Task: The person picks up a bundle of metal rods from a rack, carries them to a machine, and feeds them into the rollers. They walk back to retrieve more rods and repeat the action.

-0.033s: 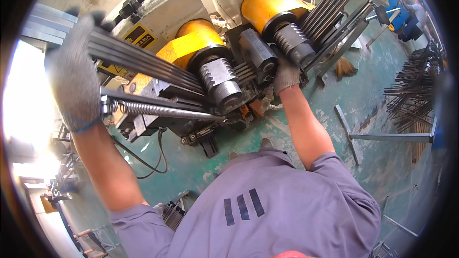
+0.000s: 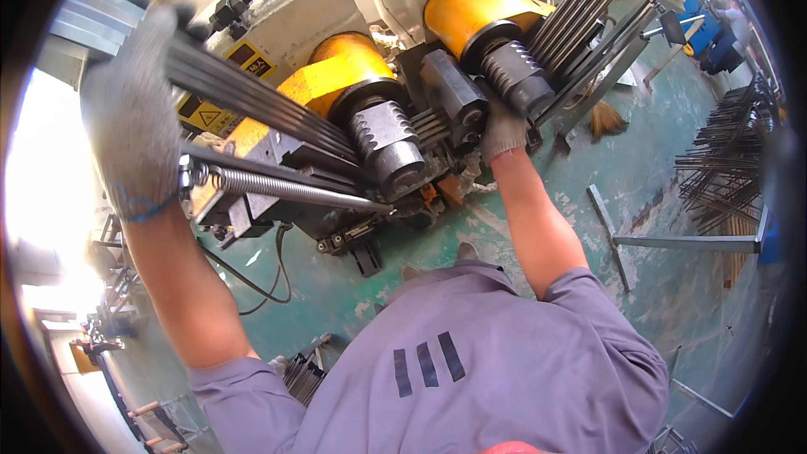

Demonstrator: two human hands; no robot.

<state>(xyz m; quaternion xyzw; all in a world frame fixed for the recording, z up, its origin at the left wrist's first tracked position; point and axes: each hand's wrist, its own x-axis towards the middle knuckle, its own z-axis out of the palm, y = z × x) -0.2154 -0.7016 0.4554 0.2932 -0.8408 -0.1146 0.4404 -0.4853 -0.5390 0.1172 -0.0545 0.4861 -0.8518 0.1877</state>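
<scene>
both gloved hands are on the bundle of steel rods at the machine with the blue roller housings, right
Not quite: the roller housings are yellow, not blue, as the head view shows. The gloved left hand and right hand are indeed on the bundle of steel rods.

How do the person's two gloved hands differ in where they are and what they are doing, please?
The left hand is raised at the left and wraps over a bundle of steel rods; the right hand is lower, near the middle, pressed in beside the grooved rollers of the machine. The left hand shows its whole back, while the right hand is partly hidden among machine parts. Both wear grey knitted gloves on bare forearms.
</scene>
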